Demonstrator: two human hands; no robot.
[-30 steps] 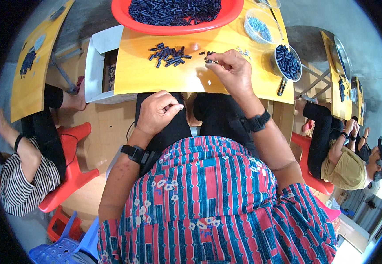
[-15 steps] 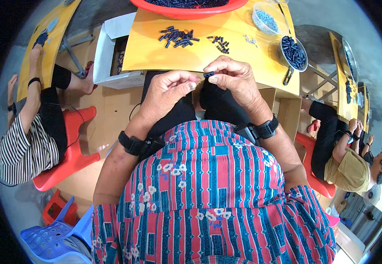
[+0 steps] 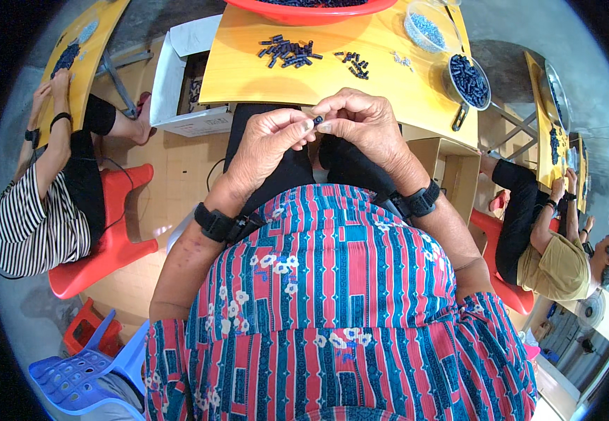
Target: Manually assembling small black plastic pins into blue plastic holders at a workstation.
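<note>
The small dark cylinder (image 3: 317, 120), pinched where the fingertips of the left hand (image 3: 271, 142) and right hand (image 3: 363, 122) meet, looks light, stiff and perhaps slippery, probably best held around its sides, with a similar pile (image 3: 289, 52) beyond the grip.

I had a lane up the yellow table (image 3: 423, 102) from the right hand (image 3: 366, 123), between the small black pieces (image 3: 359, 71) and the metal pan (image 3: 468, 83), whose handle (image 3: 460, 118) jutted toward the near edge. Pale bits (image 3: 402, 60) lay farther up that lane. The heap of black tubes (image 3: 290, 52) obstructed the left side; the red basin (image 3: 318, 14) blocked the far end.
</note>
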